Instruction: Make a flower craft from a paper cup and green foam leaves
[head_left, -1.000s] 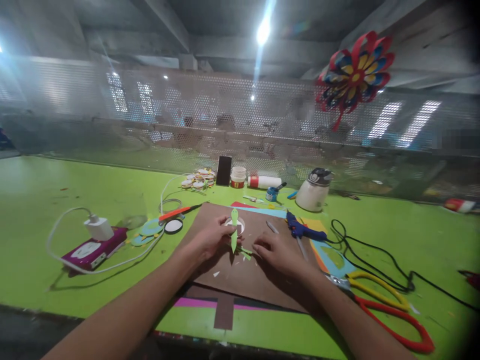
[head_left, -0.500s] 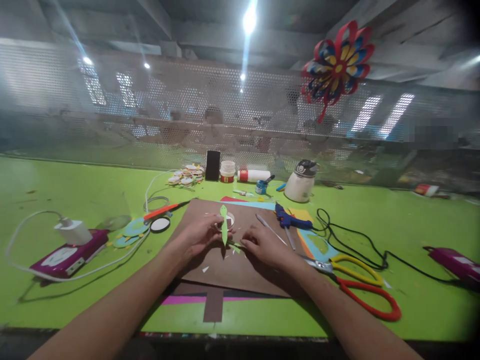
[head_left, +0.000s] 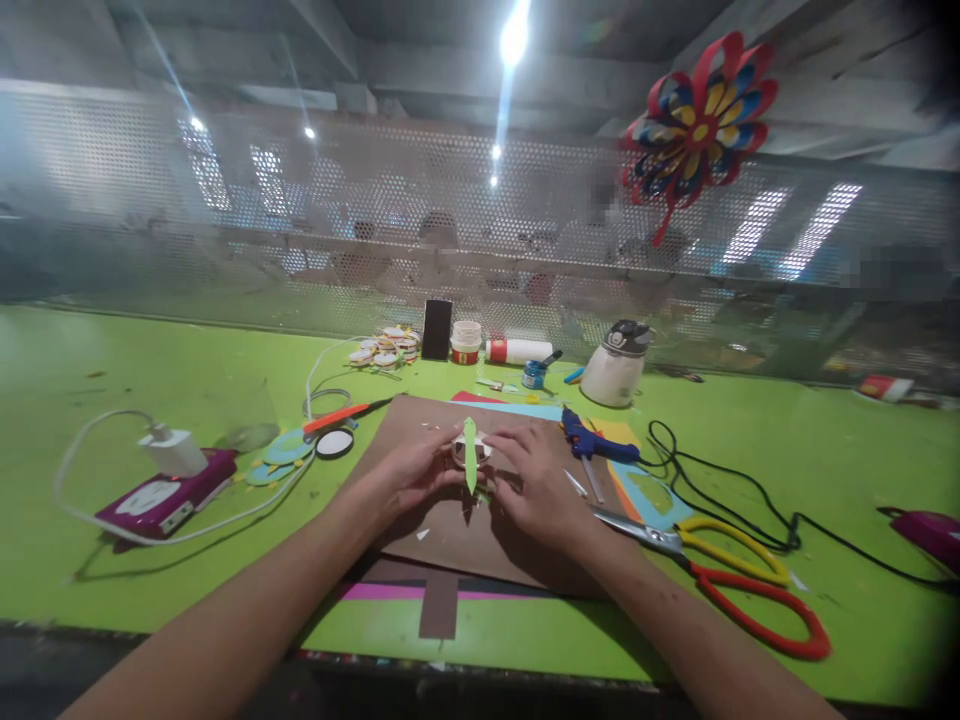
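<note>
A narrow green paper leaf point(head_left: 470, 455) stands upright over a small white round piece point(head_left: 459, 449) on a brown sheet point(head_left: 450, 520). My left hand point(head_left: 411, 467) pinches the leaf's left side, fingers closed. My right hand point(head_left: 529, 482) has its fingers bent on the leaf and the white piece from the right. Small green scraps lie under the hands.
On the green table point(head_left: 150, 370): a blue glue gun point(head_left: 592, 442) with a black cord, red-and-yellow scissors point(head_left: 735, 580), a white jar point(head_left: 616, 366), a glue bottle point(head_left: 517, 351), a purple device point(head_left: 169, 495) with a white charger point(head_left: 174, 452), blue paper cut-outs point(head_left: 289, 450). A paper flower point(head_left: 701, 110) hangs on the mesh.
My right hand moved up from the brown sheet to the green leaf and white piece. The left hand kept its hold on the leaf. The camera view shifted slightly.
</note>
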